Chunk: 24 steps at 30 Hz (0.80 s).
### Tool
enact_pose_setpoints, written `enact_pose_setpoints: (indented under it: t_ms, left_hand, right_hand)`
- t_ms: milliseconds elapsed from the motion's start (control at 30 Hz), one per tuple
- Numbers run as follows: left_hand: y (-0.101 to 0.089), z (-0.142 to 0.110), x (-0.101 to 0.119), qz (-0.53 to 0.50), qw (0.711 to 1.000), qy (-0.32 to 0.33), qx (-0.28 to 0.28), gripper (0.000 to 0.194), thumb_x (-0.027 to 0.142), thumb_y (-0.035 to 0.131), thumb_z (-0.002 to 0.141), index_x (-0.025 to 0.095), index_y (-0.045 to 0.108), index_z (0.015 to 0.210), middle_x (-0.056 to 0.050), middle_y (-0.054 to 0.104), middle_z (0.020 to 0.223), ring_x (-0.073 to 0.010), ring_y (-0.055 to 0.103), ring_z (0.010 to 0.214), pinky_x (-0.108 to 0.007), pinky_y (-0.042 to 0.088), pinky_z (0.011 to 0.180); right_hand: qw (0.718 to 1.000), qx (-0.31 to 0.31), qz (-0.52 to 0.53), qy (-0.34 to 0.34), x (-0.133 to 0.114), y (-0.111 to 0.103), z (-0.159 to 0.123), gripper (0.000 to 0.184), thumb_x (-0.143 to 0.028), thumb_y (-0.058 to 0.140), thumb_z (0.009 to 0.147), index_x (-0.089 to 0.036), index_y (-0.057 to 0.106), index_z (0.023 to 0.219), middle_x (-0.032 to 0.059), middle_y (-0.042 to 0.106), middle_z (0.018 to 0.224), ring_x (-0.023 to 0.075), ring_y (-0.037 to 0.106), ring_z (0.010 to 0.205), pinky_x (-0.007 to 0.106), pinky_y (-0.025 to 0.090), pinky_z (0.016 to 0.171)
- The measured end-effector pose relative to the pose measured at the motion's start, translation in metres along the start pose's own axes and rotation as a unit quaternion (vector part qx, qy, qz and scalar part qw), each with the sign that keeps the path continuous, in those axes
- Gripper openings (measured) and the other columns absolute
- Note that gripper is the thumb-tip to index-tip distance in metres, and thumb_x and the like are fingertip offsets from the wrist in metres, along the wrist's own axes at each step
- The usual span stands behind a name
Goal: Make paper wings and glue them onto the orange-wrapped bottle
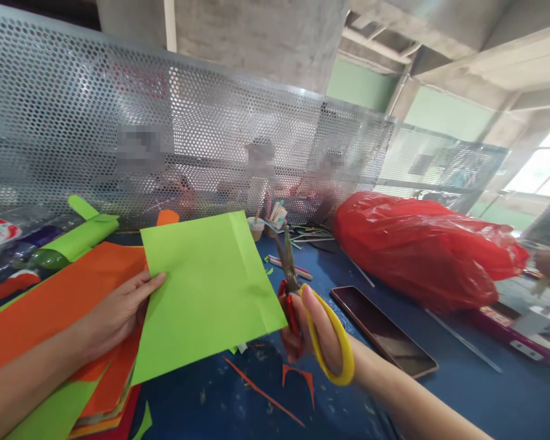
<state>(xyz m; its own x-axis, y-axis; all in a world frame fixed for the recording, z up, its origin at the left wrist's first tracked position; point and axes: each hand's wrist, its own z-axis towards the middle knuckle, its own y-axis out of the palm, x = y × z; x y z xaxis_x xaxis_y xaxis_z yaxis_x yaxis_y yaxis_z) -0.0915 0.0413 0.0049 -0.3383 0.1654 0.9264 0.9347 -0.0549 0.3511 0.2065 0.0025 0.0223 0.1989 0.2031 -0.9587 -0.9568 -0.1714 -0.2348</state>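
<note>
My left hand [123, 315] pinches the left edge of a lime-green sheet of paper [206, 287], thumb on top and fingers behind it. The sheet is raised above the table, and a faint crease runs near its right side. In my right hand [318, 324] is a pair of scissors [289, 266] with one yellow and one red handle loop. Their blades point up and stand slightly apart, just right of the sheet. Under my left forearm lies a stack of orange and green paper [114, 263].
A phone [385, 330] lies right of the scissors on the blue table [444, 391]. Behind it sits a red plastic bag [421, 250]. Orange paper scraps [263, 391] lie in front. Plastic bottles [50, 256] rest at the left. A perforated metal screen [211, 134] separates people beyond.
</note>
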Motion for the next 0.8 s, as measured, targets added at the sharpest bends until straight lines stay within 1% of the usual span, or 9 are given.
enact_pose_setpoints:
  t_ms: [33, 100, 167, 233, 333, 433, 533, 633, 800]
  left_hand:
    - [0.0, 0.001, 0.001, -0.001, 1.0, 0.009, 0.008, 0.041, 0.032, 0.082, 0.072, 0.021, 0.067, 0.109, -0.002, 0.077, 0.106, -0.0228, 0.073, 0.095, -0.024, 0.061, 0.076]
    - [-0.001, 0.002, 0.002, -0.003, 1.0, 0.022, 0.02, 0.038, 0.03, 0.081, 0.074, 0.022, 0.066, 0.108, -0.001, 0.077, 0.107, -0.0218, 0.073, 0.093, -0.024, 0.061, 0.074]
    - [-0.003, 0.003, 0.002, -0.009, 0.999, 0.034, 0.029, 0.035, 0.029, 0.08, 0.076, 0.022, 0.065, 0.107, 0.0, 0.076, 0.107, -0.021, 0.074, 0.091, -0.024, 0.062, 0.072]
    - [-0.006, 0.005, 0.004, -0.014, 0.998, 0.049, 0.037, 0.033, 0.03, 0.079, 0.077, 0.023, 0.065, 0.106, 0.001, 0.077, 0.105, -0.0201, 0.074, 0.089, -0.023, 0.061, 0.071]
    - [-0.011, 0.008, 0.008, -0.018, 0.997, 0.065, 0.04, 0.034, 0.031, 0.078, 0.078, 0.024, 0.066, 0.108, 0.002, 0.078, 0.101, -0.019, 0.074, 0.085, -0.021, 0.061, 0.066]
    - [-0.014, 0.01, 0.012, -0.022, 0.996, 0.081, 0.04, 0.035, 0.032, 0.077, 0.079, 0.024, 0.066, 0.11, 0.004, 0.078, 0.099, -0.0177, 0.074, 0.08, -0.021, 0.061, 0.066]
    - [-0.017, 0.01, 0.017, -0.027, 0.994, 0.1, 0.041, 0.031, 0.032, 0.077, 0.079, 0.023, 0.066, 0.107, 0.005, 0.079, 0.094, -0.0163, 0.074, 0.074, -0.023, 0.061, 0.066]
    - [-0.019, 0.011, 0.019, -0.032, 0.992, 0.116, 0.044, 0.027, 0.03, 0.075, 0.082, 0.022, 0.066, 0.106, 0.006, 0.078, 0.093, -0.0143, 0.073, 0.07, -0.022, 0.061, 0.064]
    - [-0.014, 0.008, 0.016, -0.031, 0.993, 0.105, 0.038, 0.026, 0.029, 0.075, 0.081, 0.022, 0.066, 0.105, 0.004, 0.078, 0.096, -0.015, 0.073, 0.075, -0.023, 0.061, 0.068]
  right_hand:
    - [0.999, -0.041, -0.003, 0.022, -0.004, -0.003, -0.003, 0.064, -0.078, 0.032, 0.085, -0.023, 0.054, 0.063, -0.0002, 0.049, 0.051, 0.0154, 0.05, 0.042, 0.032, 0.052, 0.045]
    - [0.992, -0.096, -0.038, 0.068, -0.009, -0.008, -0.009, 0.065, -0.081, 0.028, 0.083, -0.023, 0.056, 0.071, -0.0003, 0.051, 0.055, 0.0161, 0.051, 0.048, 0.032, 0.052, 0.051]
    - [0.986, -0.094, -0.11, 0.084, -0.009, -0.013, -0.014, 0.064, -0.08, 0.026, 0.085, -0.024, 0.055, 0.076, -0.0013, 0.051, 0.055, 0.0157, 0.05, 0.048, 0.03, 0.048, 0.05]
    - [0.98, -0.094, -0.152, 0.084, -0.005, -0.017, -0.017, 0.061, -0.075, 0.023, 0.089, -0.024, 0.052, 0.075, -0.0016, 0.052, 0.055, 0.0154, 0.051, 0.048, 0.029, 0.046, 0.049]
    - [0.981, -0.086, -0.158, 0.077, -0.001, -0.021, -0.019, 0.061, -0.073, 0.018, 0.091, -0.024, 0.051, 0.075, -0.0016, 0.052, 0.055, 0.0156, 0.051, 0.048, 0.028, 0.046, 0.048]
    - [0.976, -0.076, -0.175, 0.101, -0.005, -0.026, -0.021, 0.063, -0.076, 0.017, 0.088, -0.025, 0.05, 0.074, -0.0009, 0.053, 0.053, 0.0166, 0.052, 0.047, 0.028, 0.045, 0.046]
    - [0.961, -0.108, -0.217, 0.131, -0.013, -0.032, -0.026, 0.064, -0.076, 0.017, 0.089, -0.024, 0.05, 0.07, 0.0014, 0.057, 0.053, 0.0183, 0.056, 0.049, 0.03, 0.048, 0.05]
    - [0.95, -0.137, -0.25, 0.124, -0.016, -0.034, -0.03, 0.062, -0.072, 0.018, 0.092, -0.024, 0.051, 0.071, 0.0023, 0.061, 0.058, 0.0192, 0.059, 0.053, 0.031, 0.049, 0.054]
    - [0.95, -0.14, -0.273, 0.058, -0.016, -0.026, -0.031, 0.053, -0.064, 0.021, 0.097, -0.025, 0.051, 0.076, 0.0001, 0.059, 0.064, 0.0166, 0.057, 0.055, 0.028, 0.048, 0.053]
